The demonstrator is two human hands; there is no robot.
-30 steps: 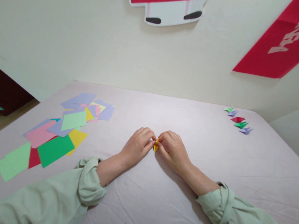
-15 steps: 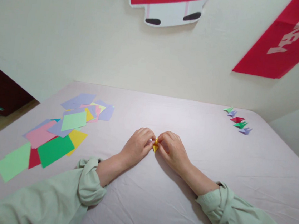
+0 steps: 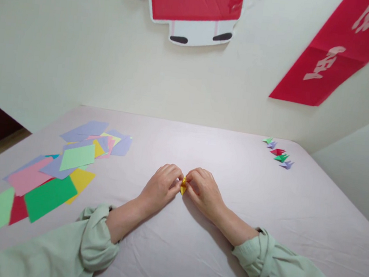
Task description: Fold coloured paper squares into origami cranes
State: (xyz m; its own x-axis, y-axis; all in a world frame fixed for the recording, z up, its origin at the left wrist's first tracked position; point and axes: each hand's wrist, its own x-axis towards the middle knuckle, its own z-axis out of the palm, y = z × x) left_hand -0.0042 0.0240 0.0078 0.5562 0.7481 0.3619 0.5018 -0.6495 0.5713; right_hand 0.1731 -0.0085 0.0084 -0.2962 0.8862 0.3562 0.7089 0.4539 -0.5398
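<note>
A small folded yellow paper piece (image 3: 183, 186) sits between my two hands at the middle of the pale pink table (image 3: 191, 255). My left hand (image 3: 160, 187) pinches its left side with curled fingers. My right hand (image 3: 202, 191) pinches its right side the same way. Both hands rest on the cloth, and most of the yellow piece is hidden by my fingertips. Pale green sleeves are rolled up on both forearms.
Several loose coloured paper sheets (image 3: 52, 170) lie scattered at the left of the table. A row of several small folded paper shapes (image 3: 279, 153) stands at the far right. Red and white decorations (image 3: 192, 10) and a red banner (image 3: 333, 57) hang on the wall behind.
The view has shifted slightly, so everything sits a little lower and to the left. My hands stay pinched on the yellow piece in the same pose.
</note>
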